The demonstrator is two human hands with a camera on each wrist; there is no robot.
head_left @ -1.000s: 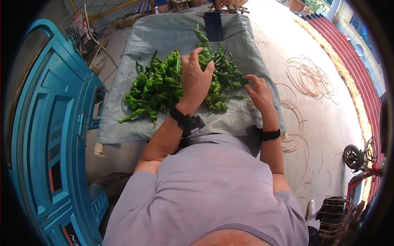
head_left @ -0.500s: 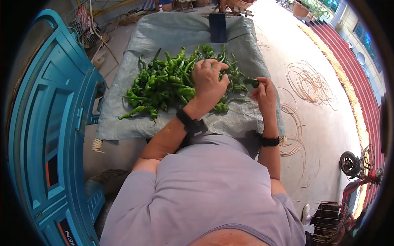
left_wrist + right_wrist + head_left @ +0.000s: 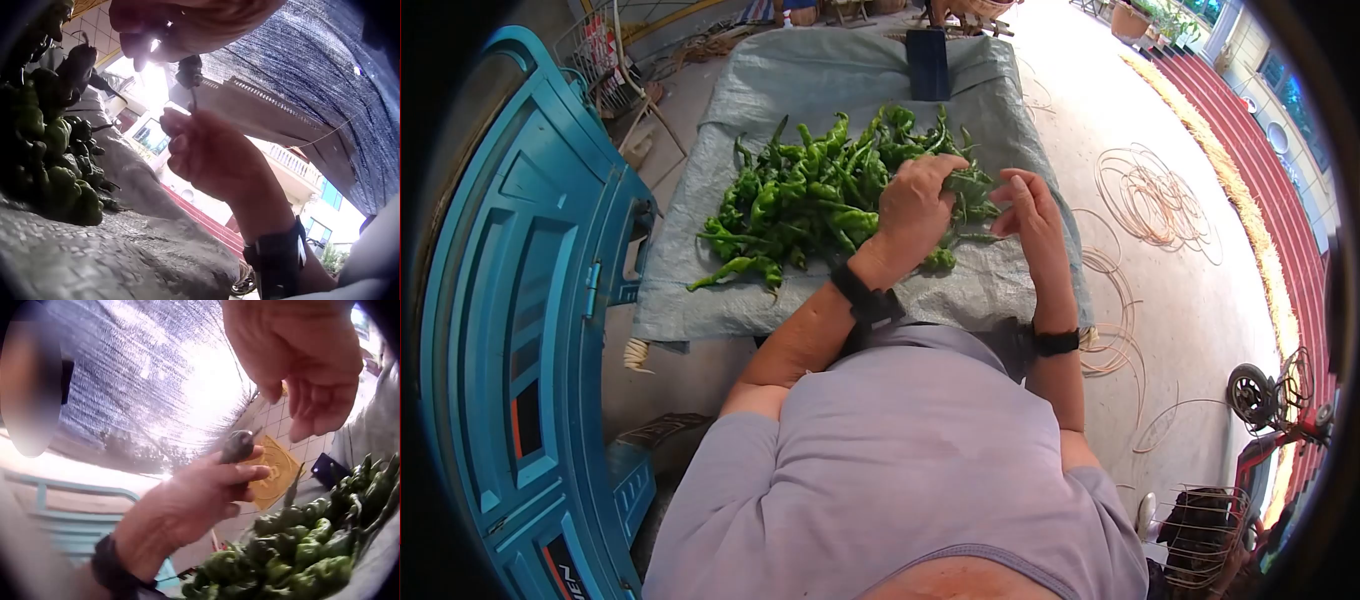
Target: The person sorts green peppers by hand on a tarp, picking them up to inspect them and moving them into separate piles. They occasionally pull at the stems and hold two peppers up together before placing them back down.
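My left hand (image 3: 914, 208) is over the right part of a heap of green peppers (image 3: 785, 205). A dark green pepper (image 3: 237, 447) is held in its curled fingers, as the right wrist view shows. Facing it, my right hand (image 3: 1036, 212) is at the right edge of the heap. The left wrist view shows thumb and forefinger of that hand pinching the thin stem (image 3: 193, 97) of the same pepper. From the head view the held pepper is mostly hidden by the left hand.
A grey-green woven sheet (image 3: 690, 310) covers the table under the peppers. At its far edge lies a dark flat object (image 3: 928, 65). A blue metal door-like panel (image 3: 525, 300) stands on the left. Coils of cane or wire (image 3: 1155, 205) lie on the floor at right.
A large curled pepper stood up beside my left hand earlier and no longer does. The left hand has moved right. A dark green piece at my right fingertips half a second ago is gone from there.
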